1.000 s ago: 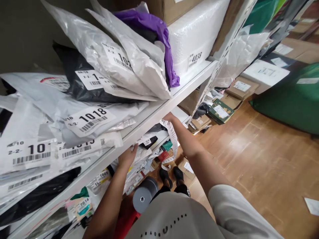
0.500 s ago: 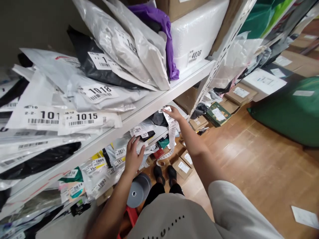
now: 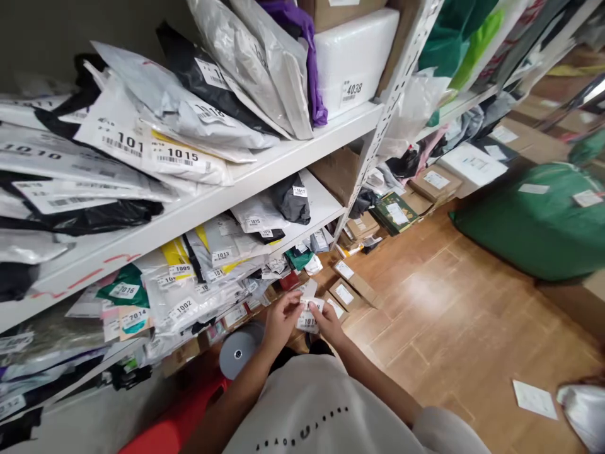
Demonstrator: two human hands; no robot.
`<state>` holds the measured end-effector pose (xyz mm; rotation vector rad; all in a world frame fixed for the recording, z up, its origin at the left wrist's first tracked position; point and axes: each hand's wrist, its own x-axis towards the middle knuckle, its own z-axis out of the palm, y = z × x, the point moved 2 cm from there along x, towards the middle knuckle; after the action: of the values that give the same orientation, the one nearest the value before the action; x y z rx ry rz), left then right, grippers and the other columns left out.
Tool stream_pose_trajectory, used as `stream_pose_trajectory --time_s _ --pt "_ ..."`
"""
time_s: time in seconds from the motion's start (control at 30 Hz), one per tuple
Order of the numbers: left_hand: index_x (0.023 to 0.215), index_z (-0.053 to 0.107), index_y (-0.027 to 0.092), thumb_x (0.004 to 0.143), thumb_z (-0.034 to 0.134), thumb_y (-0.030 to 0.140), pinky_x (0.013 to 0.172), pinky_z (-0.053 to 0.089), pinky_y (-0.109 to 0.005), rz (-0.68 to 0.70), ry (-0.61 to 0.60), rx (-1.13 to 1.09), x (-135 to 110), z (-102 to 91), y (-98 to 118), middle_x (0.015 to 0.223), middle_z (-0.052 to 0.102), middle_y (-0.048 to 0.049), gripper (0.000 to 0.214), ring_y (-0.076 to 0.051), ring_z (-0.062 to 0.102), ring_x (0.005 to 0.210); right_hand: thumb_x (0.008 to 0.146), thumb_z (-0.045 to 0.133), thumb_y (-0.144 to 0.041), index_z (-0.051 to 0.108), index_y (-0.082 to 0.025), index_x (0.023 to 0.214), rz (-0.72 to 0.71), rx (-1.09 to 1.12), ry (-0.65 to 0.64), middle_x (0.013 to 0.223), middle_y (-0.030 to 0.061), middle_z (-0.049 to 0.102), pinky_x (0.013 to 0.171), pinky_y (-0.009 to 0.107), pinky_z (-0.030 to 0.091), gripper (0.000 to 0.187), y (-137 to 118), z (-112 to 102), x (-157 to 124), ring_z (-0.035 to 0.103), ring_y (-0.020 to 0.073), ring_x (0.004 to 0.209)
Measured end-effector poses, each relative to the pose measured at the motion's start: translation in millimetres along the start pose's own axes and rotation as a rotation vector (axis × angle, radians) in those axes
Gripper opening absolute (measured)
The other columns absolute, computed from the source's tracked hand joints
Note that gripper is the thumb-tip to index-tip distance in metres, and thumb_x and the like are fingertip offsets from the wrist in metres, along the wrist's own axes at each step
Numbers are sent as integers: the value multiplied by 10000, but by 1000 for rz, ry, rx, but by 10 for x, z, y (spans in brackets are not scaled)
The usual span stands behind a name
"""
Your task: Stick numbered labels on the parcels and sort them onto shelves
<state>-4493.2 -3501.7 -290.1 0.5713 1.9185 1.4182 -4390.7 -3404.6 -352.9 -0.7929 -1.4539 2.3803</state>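
Observation:
A strip of printed number labels (image 3: 309, 323) is held in front of my body, with 1019 readable on it. My left hand (image 3: 280, 320) pinches its left upper edge, fingertips close together. From the other side my right hand (image 3: 329, 324) grips the same strip, the thumb lying over the printed face. A pale piece of the strip sticks up behind the fingers; its lower run is hidden. Beyond the hands, on the middle shelf, lies a dark grey parcel bag (image 3: 292, 200) labelled 1017, beside a white parcel bag (image 3: 255, 214) labelled 1015.
An upper white shelf (image 3: 265, 173) crosses above, loaded with bagged parcels and a white foam-wrapped box (image 3: 354, 60). Low on the left are a grey round roll (image 3: 231, 356) and a red object (image 3: 177, 419). Cardboard boxes (image 3: 359, 284) and a large green sack (image 3: 520, 227) rest on the floor.
My right hand has come back from the middle shelf with the label strip. My left hand has moved off the parcels and now pinches the strip too. The 1017 bag is uncovered.

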Motion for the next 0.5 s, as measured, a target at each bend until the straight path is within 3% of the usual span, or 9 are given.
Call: stream_pose_trajectory --time_s 0.07,0.17,0.27,0.37,0.5 --pt "1216 622 201 846 657 349 834 546 -299 4 -45 -26 -200 25 -31 1040 736 -54 400 -188 690 920 883 573 -542 667 -176 906 -13 -30 -48 758 14 667 616 254 462 378 103 -5 -311 567 120 640" --pt "953 723 188 847 656 331 782 529 -270 24 -81 54 -575 53 -99 908 749 -37 191 -178 688 845 865 633 -469 663 -191 914 -129 -183 -56 829 28 661 704 279 486 284 186 -36 -700 594 146 745" --pt "880 730 204 867 636 319 750 515 -252 77 -23 141 -994 69 -208 860 751 -16 150 -162 686 802 774 754 -386 650 -222 962 -202 -189 13 891 23 661 743 284 492 271 259 -18 -1027 607 159 808" --pt "890 728 210 878 626 325 736 518 -240 99 76 151 -1347 71 -338 860 756 -12 154 -156 690 788 762 764 -378 657 -223 911 -128 -58 -14 812 2 664 689 271 486 240 384 82 -1271 600 141 722" --pt "934 730 210 891 607 349 786 540 -255 81 185 135 -1589 88 -450 928 768 -32 191 -175 709 855 765 754 -411 687 -196 824 -71 20 -15 734 2 677 697 282 491 233 579 188 -1412 607 142 685"
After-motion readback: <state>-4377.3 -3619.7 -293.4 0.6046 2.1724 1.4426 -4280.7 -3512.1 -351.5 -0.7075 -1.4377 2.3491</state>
